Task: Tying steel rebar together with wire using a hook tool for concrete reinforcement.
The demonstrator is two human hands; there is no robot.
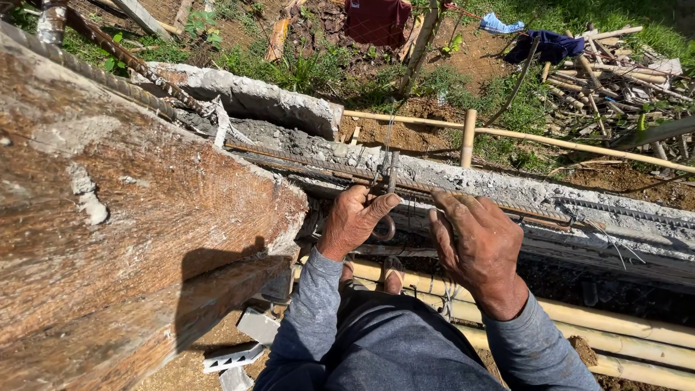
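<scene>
My left hand [355, 221] grips a rusty bent rebar stirrup [392, 190] whose hooked lower end curls under my fingers. It stands against long horizontal ribbed rebar [463, 199] lying along a rough concrete wall top [507, 190]. Thin tie wire [388, 137] rises from the joint. My right hand [474, 242] rests against the same rebar just to the right, fingers curled on it; whether it pinches wire is hidden. Both arms wear grey-blue sleeves.
A large weathered timber formwork board [123, 239] fills the left. Bampoo scaffold poles [615, 337] run below my arms, and another bamboo rail [550, 141] beyond the wall. Broken concrete blocks [242, 347] lie below. Grass, cloths [376, 20] and piled sticks [615, 80] lie farther off.
</scene>
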